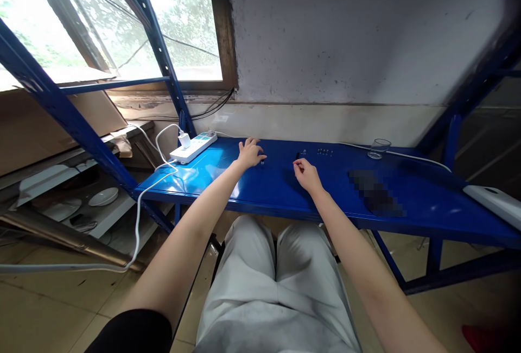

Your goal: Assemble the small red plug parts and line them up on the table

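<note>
Handling pieces this small calls for light fingertips. Your left hand [250, 153] is loosely spread, with a tiny piece [262, 163] just beside its fingertips on the blue table [277, 190]; whether they touch is too small to tell. Your right hand [308, 175] is curled, thumb and fingers drawn together near a small black object [297, 156]; whether it grips anything is unclear. Lower your left fingers gently, so the piece doesn't skid, and give the row of small pieces [324, 152] a wide berth with your right hand.
</note>
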Tool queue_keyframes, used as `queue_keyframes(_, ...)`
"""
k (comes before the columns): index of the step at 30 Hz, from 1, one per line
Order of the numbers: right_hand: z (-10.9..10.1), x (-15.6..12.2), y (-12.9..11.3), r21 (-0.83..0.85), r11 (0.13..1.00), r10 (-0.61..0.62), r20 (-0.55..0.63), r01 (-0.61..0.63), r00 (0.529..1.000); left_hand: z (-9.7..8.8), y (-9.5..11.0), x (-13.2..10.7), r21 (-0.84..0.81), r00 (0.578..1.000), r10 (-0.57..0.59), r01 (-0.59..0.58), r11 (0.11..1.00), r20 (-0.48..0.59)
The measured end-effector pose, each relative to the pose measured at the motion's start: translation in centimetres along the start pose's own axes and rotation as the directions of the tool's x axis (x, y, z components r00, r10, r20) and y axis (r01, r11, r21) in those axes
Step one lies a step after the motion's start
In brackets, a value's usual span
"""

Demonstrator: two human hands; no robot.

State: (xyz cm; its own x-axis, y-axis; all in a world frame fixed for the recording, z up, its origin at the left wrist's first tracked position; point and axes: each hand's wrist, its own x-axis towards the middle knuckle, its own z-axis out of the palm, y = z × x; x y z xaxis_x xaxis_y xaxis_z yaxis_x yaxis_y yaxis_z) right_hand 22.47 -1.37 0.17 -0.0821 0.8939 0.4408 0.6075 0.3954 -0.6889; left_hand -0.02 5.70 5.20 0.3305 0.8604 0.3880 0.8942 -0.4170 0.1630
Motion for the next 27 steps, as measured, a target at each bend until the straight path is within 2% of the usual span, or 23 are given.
queue_keyframes(5, 0.1, 0.0, 0.2, 0.019, 1.000, -0.023, -0.014, 0.024, 1.000, 0.1, 0.9, -0.3, 0.000, 1.000, 0.015, -0.015, 1.000, -0.012)
queue_keyframes(10, 0.2, 0.1, 0.4, 0.022, 0.999, -0.024, -0.011, 0.024, 1.000, -0.1, 2.3, -0.9, -0.062, 0.991, 0.103, -0.109, 0.992, -0.090)
queue_keyframes(13, 0.2, 0.1, 0.4, 0.012, 0.999, -0.034, -0.012, 0.034, 0.999, 0.1, 3.8, -1.3, -0.186, 0.977, 0.104, -0.139, 0.973, -0.186)
queue_keyframes(15, 0.1, 0.1, 0.2, 0.005, 0.999, -0.038, -0.016, 0.038, 0.999, 0.6, 5.1, -1.7, -0.345, 0.969, 0.054, -0.137, 0.928, -0.240)
queue_keyframes(17, 0.1, 0.1, 0.0, 0.008, 0.999, -0.035, -0.010, 0.035, 0.999, 1.3, 6.3, -2.2, -0.570, 0.968, -0.024, -0.127, 0.812, -0.249)
queue_keyframes(19, 0.1, 0.1, -0.1, 0.015, 0.999, -0.032, 0.000, 0.032, 0.999, 2.2, 7.2, -2.7, -0.785, 0.971, -0.118, -0.092, 0.613, -0.206)
queue_keyframes(22, 0.2, 0.2, -0.1, 0.017, 0.999, -0.041, -0.004, 0.041, 0.999, 3.5, 8.0, -3.6, -0.941, 0.965, -0.251, 0.011, 0.339, -0.079)
queue_keyframes(24, 0.2, 0.2, -0.1, 0.020, 0.999, -0.050, -0.005, 0.050, 0.999, 4.0, 8.0, -4.2, -0.969, 0.952, -0.305, 0.084, 0.231, 0.010)
queue_keyframes(27, 0.3, 0.1, -0.2, 0.033, 0.997, -0.070, -0.004, 0.070, 0.998, 4.4, 7.7, -4.8, -0.978, 0.949, -0.307, 0.124, 0.168, 0.067)
